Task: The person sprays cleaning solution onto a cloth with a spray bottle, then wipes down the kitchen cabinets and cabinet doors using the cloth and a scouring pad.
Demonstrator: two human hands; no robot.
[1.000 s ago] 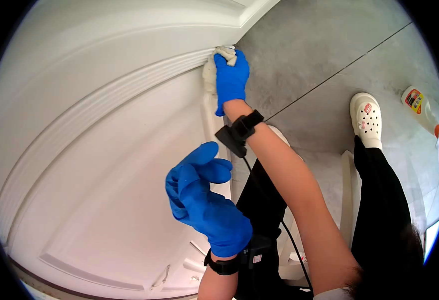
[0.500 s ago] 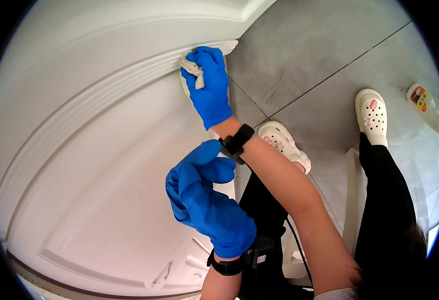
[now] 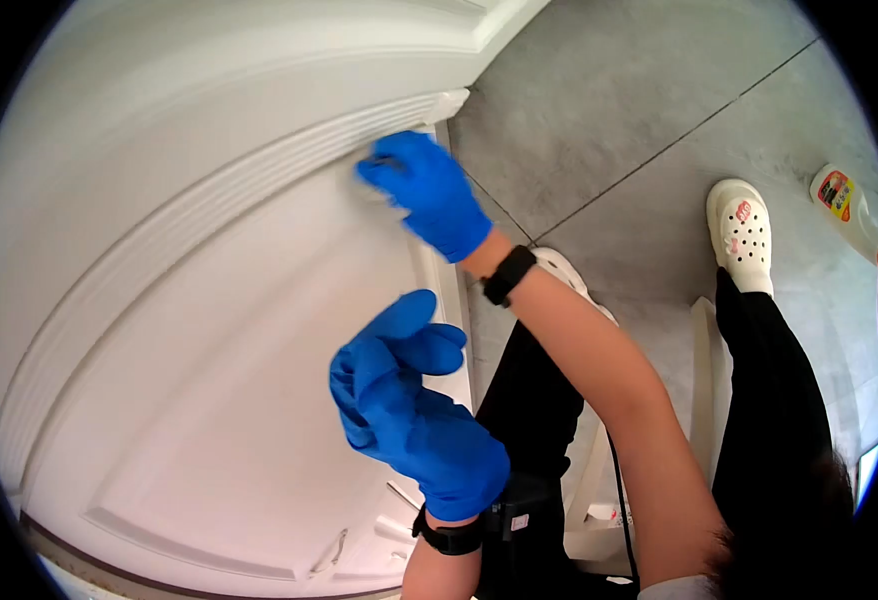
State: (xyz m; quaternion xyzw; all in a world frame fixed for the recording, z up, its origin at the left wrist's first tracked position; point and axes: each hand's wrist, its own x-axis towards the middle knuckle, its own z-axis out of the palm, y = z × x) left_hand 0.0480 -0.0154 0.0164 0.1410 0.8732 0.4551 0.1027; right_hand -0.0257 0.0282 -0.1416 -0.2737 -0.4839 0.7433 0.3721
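Note:
My right hand (image 3: 427, 195), in a blue glove, is closed around a pale cloth (image 3: 389, 207) against a white panel (image 3: 249, 340), just below its ridged moulding (image 3: 209, 205). Motion blurs the cloth, and the fingers hide most of it. Lower down, my left hand (image 3: 399, 400), also gloved in blue, is in front of the same panel with loosely curled fingers. Its thumb and a finger stand apart, and nothing shows between them. Whether it touches the panel I cannot tell.
Grey tiled floor (image 3: 609, 110) lies to the right. A bottle with a red and yellow label (image 3: 847, 208) is at the far right. My feet wear white clogs (image 3: 741, 230). A pale curved furniture leg (image 3: 704, 390) stands between my legs, and a dark cable (image 3: 621, 490) hangs beside my right arm.
My right hand has moved down and slightly right with the cloth, away from the moulding's end and onto the panel below. My left hand has barely moved.

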